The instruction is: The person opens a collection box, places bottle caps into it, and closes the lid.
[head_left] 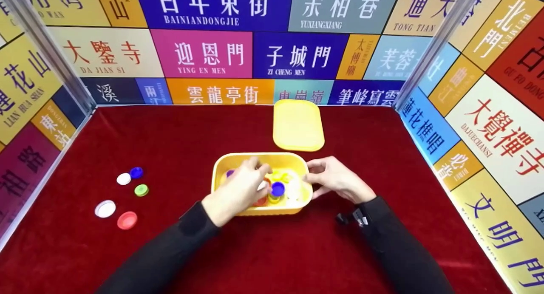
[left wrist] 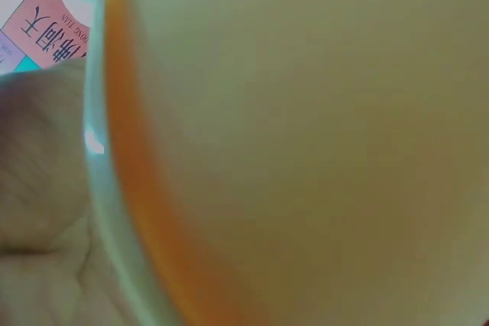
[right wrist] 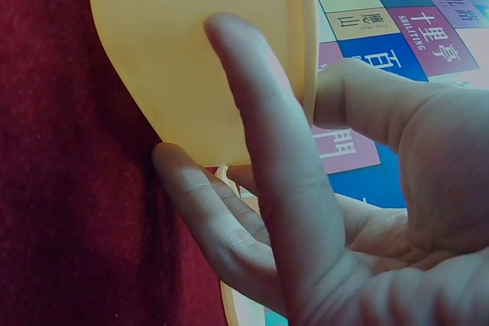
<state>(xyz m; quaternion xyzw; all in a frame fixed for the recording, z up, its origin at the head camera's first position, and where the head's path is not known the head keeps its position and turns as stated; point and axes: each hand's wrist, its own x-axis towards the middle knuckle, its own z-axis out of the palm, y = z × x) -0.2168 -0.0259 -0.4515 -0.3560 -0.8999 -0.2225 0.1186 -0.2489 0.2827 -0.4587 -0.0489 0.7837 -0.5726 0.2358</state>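
Observation:
A yellow plastic box (head_left: pixel 221 168) stands at the middle of the table, holding several small bottle caps. Inside it a blue cap (head_left: pixel 278 189) shows plainly, with white, yellow and red pieces around it. My left hand (head_left: pixel 238 190) reaches over the near rim, its bent fingers down among the caps; whether they pinch one is hidden. In the left wrist view, the box's pale wall (left wrist: pixel 306 143) fills most of the picture. My right hand (head_left: pixel 340 179) grips the box's right end, and the right wrist view shows its fingers (right wrist: pixel 279 135) against the outer wall.
Left on the red cloth (head_left: pixel 178 137) lie a white cap (head_left: pixel 123 179), a blue cap (head_left: pixel 136 173), a green cap (head_left: pixel 141 190), a larger white cap (head_left: pixel 105 209) and a red cap (head_left: pixel 127 220). A yellow lid (head_left: pixel 298 126) lies behind the box. Printed panels (head_left: pixel 202 54) enclose the table.

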